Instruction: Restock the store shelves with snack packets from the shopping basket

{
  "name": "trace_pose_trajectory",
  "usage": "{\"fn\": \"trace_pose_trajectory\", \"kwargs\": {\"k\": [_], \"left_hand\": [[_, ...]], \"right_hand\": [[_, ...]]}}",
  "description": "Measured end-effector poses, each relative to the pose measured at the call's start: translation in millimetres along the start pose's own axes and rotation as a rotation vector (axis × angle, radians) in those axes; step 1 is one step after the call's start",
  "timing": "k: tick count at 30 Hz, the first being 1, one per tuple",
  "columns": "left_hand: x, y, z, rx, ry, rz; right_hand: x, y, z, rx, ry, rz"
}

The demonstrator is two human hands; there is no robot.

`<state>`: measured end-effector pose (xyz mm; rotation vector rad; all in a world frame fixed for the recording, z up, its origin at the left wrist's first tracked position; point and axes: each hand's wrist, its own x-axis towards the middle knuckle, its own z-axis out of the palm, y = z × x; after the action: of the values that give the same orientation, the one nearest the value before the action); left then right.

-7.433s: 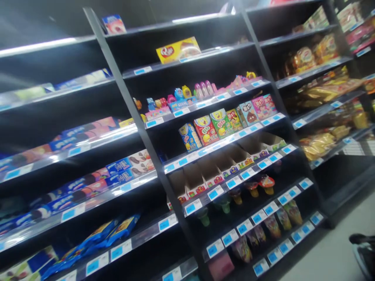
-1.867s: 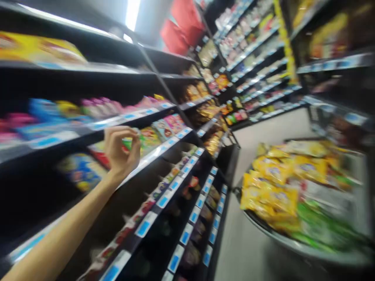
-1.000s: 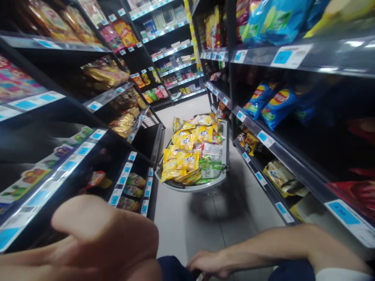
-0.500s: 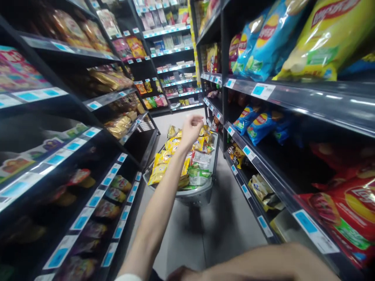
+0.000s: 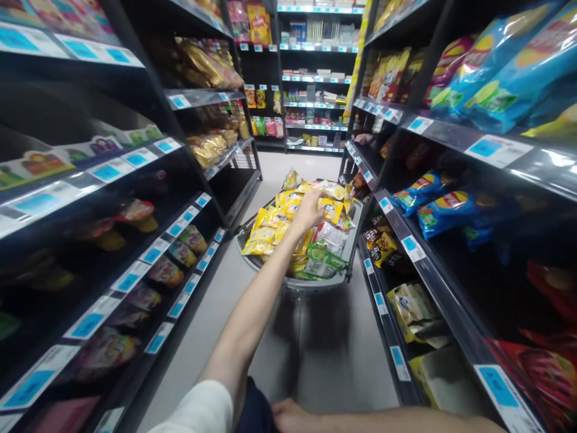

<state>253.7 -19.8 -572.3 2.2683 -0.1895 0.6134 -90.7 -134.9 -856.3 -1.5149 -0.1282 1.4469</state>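
My left hand reaches forward over a grey shopping cart. Its fingers are curled down at the yellow snack bags heaped in the far part of the cart; what is in them, if anything, is hidden. Just beyond the fingers lies a pale yellow bag. Nearer me in the cart are a green bag and a silver-and-red bag. My right hand is low at the bottom edge, close to my dark clothing, its fingers mostly out of sight.
Dark shelves with blue-and-white price tags line both sides of the aisle. On the right are blue chip bags and a red bag; on the left, gold packets. Another shelf unit crosses the far end. Grey floor shows between.
My left hand has lowered from above the cart onto the bags. The view has shifted left and tilted down. More of my right hand shows at the bottom.
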Motion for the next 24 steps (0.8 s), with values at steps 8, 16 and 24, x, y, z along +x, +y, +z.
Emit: {"fn": "trace_pose_trajectory", "kwargs": {"k": [8,16,24], "left_hand": [[-15,-34,31.1,0.317,-0.289,0.208],[-14,-51,48.8,0.233,-0.092,0.109],[12,-30,31.4,-0.308,0.338,-0.047]], "right_hand": [[-38,-32,-1,0.126,0.034,0.146],[-55,-46,-5,0.14,0.055,0.211],[-47,-24,-1,0.152,0.022,0.196]]}}
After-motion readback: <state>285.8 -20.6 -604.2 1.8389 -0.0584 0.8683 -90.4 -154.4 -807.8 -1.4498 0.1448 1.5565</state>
